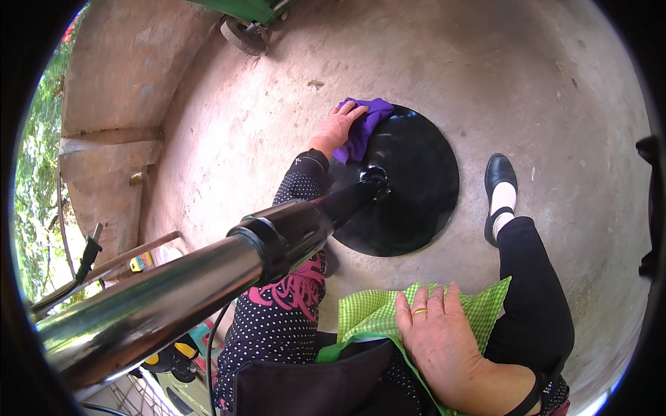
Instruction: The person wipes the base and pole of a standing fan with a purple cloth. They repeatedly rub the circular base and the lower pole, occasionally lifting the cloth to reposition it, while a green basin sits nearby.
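Left hand on the purple cloth, at the edge of the black base

The black round base (416, 187) lies flat on the floor (569, 83). On its upper left edge is the purple cloth (374, 118), crumpled, and one part of it hangs down toward the middle of the base. The left hand (336, 128) lies over this cloth, with its fingers laid across the top; I cannot tell if its grip is clenched on the cloth or only presses it.

From the middle of the base a shiny pole (166, 291) with a black collar (262, 246) rises toward the lower left, passing in front of the left sleeve (277, 312).

The right hand (440, 343) rests on the green checked cloth (364, 312) at the lap. Its grip is released, the fingers are lying straight, and one of them wears a ring (420, 310). Beyond the right edge of the base, a black shoe (498, 173) stands on the floor, apart from it
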